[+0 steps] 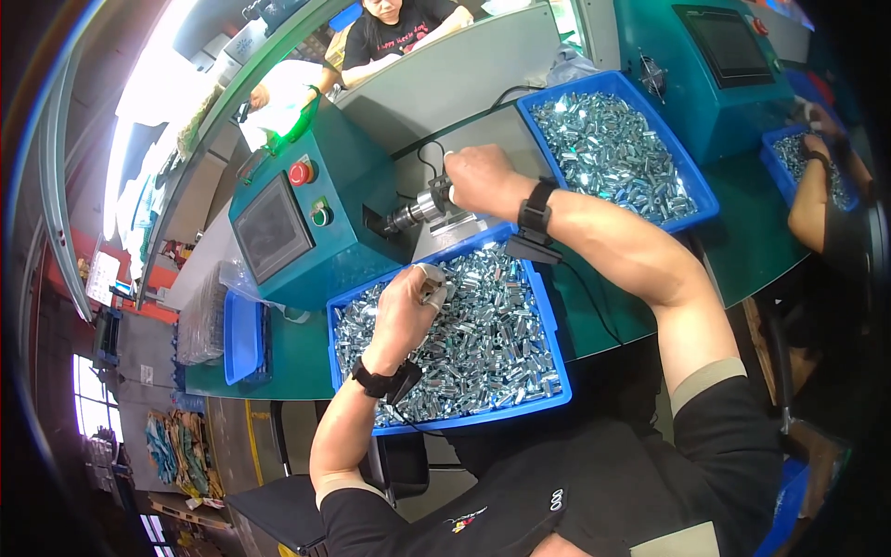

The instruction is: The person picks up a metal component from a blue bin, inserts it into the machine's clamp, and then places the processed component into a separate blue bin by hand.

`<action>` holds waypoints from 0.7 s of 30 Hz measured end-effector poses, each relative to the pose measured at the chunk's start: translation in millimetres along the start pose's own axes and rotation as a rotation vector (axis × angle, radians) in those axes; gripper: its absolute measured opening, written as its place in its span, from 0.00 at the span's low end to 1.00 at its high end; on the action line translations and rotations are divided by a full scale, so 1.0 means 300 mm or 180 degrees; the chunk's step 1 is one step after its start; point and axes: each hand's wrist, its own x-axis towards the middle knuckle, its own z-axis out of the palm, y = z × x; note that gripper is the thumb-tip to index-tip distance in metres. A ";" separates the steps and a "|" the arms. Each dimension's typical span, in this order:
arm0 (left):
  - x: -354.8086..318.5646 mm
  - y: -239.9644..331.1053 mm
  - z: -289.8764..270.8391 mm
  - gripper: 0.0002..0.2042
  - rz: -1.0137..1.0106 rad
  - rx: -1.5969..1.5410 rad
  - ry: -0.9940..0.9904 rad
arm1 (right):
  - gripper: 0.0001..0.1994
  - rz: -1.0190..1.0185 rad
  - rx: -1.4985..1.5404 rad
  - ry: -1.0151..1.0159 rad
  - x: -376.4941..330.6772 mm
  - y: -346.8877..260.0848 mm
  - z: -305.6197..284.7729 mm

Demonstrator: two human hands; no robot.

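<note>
Head view: metal parts under left hand.

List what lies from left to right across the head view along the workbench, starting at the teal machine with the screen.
Teal machine with red button → left hand over the near blue bin of metal parts → right hand at the machine's metal spindle → far blue bin of metal parts → another person's arm.

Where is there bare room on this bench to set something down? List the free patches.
Bare green bench top lies right of the near blue bin, below the far blue bin. A grey strip runs between the teal machine and the far bin. It is crowded around the spindle, where the right hand works; the left hand fills the near bin.
</note>
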 end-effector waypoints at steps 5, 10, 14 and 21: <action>0.063 0.012 0.001 0.09 0.0143 -0.0242 0.0114 | 0.10 0.0289 0.0061 -0.0144 -0.027 -0.001 -0.108; 0.210 0.021 0.023 0.08 0.0602 -0.0505 0.0376 | 0.14 0.0754 -0.0509 -0.0391 -0.219 0.248 -0.253; 0.359 0.024 0.056 0.09 0.0800 -0.0777 0.0630 | 0.19 0.1050 -0.0899 0.0179 -0.383 0.418 -0.332; 0.476 0.026 0.083 0.10 0.0836 0.0045 0.0830 | 0.20 0.0897 0.0068 0.0193 -0.455 0.341 -0.300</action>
